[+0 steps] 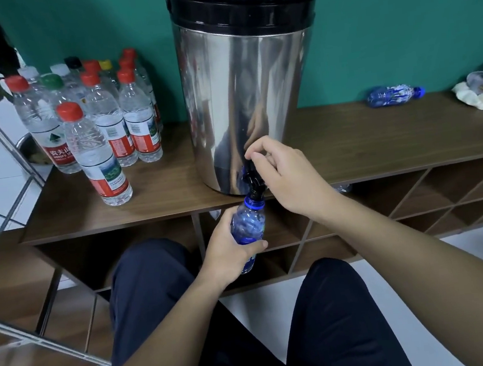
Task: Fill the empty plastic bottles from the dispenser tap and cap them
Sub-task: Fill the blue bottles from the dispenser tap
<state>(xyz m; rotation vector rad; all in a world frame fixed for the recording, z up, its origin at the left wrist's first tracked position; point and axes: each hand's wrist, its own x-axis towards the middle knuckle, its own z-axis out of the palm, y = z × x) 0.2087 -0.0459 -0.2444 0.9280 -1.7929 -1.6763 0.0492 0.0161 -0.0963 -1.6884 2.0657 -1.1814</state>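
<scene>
Left hand point(229, 245) is wrapped round the blue bottle point(248, 227), held upright with its mouth right under the tap point(252, 181), while the right hand point(281, 172) pinches the tap lever just above, so bottle and spout line up vertically.

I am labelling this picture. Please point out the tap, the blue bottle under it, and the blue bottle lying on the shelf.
tap point(252, 181), head view, black spout.
held bottle point(248, 222), head view, shoulder.
lying bottle point(386, 96), head view, body middle.
</scene>
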